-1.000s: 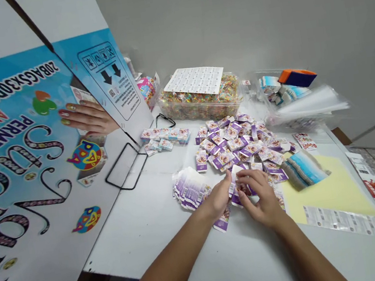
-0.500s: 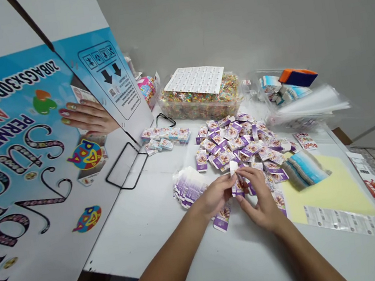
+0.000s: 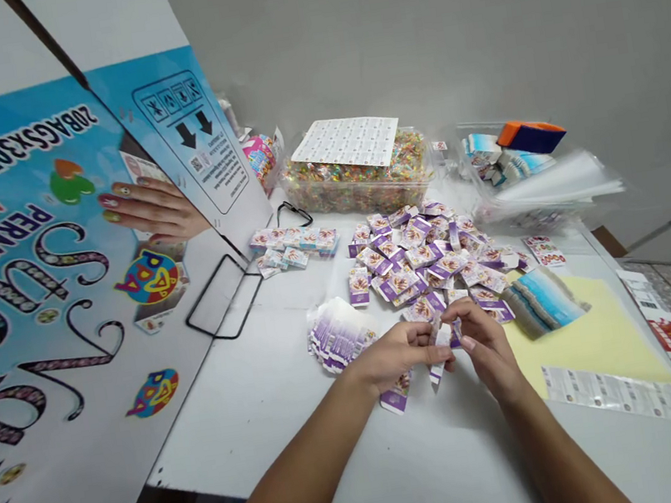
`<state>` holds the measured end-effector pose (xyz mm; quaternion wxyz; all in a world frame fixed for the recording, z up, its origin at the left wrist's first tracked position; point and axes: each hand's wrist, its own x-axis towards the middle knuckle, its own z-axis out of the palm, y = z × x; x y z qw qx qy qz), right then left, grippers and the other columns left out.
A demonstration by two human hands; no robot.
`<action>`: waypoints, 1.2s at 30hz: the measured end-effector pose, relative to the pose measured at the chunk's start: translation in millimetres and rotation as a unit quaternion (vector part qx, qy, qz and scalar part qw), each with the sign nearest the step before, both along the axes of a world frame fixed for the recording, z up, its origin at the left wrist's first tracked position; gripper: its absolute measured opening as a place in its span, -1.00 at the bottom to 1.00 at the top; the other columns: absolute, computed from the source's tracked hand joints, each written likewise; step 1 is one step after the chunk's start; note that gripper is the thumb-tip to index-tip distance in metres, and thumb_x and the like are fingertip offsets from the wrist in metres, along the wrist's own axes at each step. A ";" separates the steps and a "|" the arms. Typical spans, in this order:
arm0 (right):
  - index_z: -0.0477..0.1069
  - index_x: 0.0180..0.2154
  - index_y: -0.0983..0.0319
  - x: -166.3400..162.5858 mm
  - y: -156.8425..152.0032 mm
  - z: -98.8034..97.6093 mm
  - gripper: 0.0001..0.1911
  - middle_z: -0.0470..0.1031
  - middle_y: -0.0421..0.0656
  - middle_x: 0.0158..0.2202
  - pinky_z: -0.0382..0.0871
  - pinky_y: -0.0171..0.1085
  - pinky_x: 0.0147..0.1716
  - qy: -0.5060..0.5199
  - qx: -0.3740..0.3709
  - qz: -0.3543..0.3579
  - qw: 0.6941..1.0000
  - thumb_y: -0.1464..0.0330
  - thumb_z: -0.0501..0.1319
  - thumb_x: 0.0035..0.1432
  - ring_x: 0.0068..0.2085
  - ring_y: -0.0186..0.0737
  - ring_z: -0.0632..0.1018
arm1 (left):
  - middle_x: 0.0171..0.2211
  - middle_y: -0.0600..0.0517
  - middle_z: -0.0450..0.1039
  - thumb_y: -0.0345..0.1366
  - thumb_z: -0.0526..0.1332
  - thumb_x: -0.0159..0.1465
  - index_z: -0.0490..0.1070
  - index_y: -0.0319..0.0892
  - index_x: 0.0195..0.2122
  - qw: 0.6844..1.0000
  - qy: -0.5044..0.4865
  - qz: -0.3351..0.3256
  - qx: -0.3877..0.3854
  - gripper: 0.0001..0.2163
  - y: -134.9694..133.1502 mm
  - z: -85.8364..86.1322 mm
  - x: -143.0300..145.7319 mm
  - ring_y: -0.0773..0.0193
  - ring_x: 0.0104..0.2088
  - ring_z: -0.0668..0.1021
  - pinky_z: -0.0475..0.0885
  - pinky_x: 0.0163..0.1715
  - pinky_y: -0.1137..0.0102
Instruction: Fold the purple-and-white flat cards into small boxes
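My left hand (image 3: 392,354) and my right hand (image 3: 482,340) meet over the white table (image 3: 258,406), both pinching one small purple-and-white carton (image 3: 441,342) between their fingertips. Just beyond them lies a pile of several folded small purple boxes (image 3: 422,259). A fanned stack of flat purple cartons (image 3: 336,337) sits to the left of my left hand. One flat carton (image 3: 395,395) lies under my left wrist.
A large blue printed cardboard box (image 3: 44,287) stands at the left; another person's hand (image 3: 146,208) with painted nails rests on it. At the back are a clear tub of candy (image 3: 355,177) and plastic bags (image 3: 546,186). A yellow sheet (image 3: 601,338) lies on the right.
My hands lifted the small carton off the table, then turned it and drew it slightly right and lower, with the fingers now closed tighter around it.
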<state>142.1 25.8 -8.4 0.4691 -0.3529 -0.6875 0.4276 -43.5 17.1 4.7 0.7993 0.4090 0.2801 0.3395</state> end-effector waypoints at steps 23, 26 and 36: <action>0.42 -0.18 0.14 -14.0 -3.5 5.1 -0.80 0.34 -0.06 -0.13 0.29 0.02 -0.07 -0.267 0.135 0.012 0.954 0.49 0.08 0.32 -0.07 0.00 0.33 | -0.34 -0.03 0.53 -0.03 -0.01 0.43 0.51 -0.12 -0.27 0.907 0.303 0.202 0.213 -0.62 -10.5 -4.4 12.7 0.14 -0.27 0.52 0.33 -0.15 0.30; 0.41 -0.08 0.14 -17.4 -4.6 -2.1 -0.68 0.32 -0.02 -0.06 0.31 0.03 -0.06 -0.285 0.184 -0.004 0.941 0.58 0.05 0.26 -0.03 0.04 0.31 | -0.46 0.01 0.47 -0.08 0.00 0.42 0.46 -0.12 -0.37 0.867 0.378 0.228 0.231 -0.64 -12.0 -0.3 10.8 0.18 -0.40 0.47 0.30 -0.29 0.33; 0.33 -0.03 0.17 -24.2 -10.2 4.7 -0.74 0.34 -0.01 -0.06 0.35 0.00 -0.04 -0.193 0.204 -0.127 0.951 0.41 0.25 0.25 -0.02 0.01 0.42 | -0.56 0.09 0.40 0.02 0.28 0.14 0.41 -0.20 -0.37 0.957 -0.065 0.225 -0.169 -0.66 -3.2 -4.3 22.5 0.31 -0.58 0.44 0.35 -0.52 0.43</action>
